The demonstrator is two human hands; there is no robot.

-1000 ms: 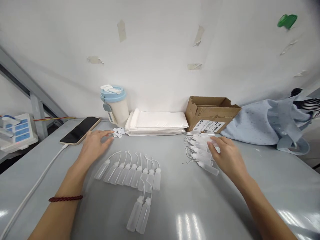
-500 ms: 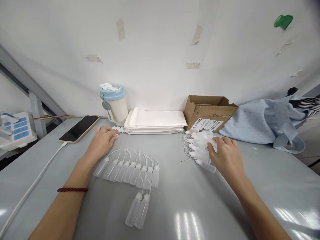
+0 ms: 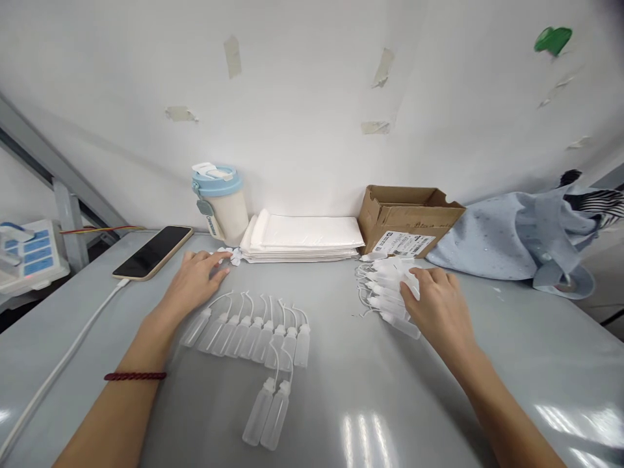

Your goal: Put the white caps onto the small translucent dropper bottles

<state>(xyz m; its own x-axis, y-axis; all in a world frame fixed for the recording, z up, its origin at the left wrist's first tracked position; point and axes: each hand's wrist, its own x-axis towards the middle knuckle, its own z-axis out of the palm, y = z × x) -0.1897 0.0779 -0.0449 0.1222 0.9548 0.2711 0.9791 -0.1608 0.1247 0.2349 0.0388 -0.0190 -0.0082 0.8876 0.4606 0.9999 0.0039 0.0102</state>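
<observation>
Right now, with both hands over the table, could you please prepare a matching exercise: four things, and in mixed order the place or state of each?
1. Left hand
2. Right hand
3. Smartphone
4. Lidded travel mug

A. plugged into the white cable
B. at the heaped spouted plastic bottles
C. standing left of the stacked white packets
D. fingertips at the small white pieces

Pairs: 1-D; 2-B; 3-A; 4-C

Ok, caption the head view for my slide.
Left hand by small white pieces, right hand at a pile of translucent bottles.
</observation>
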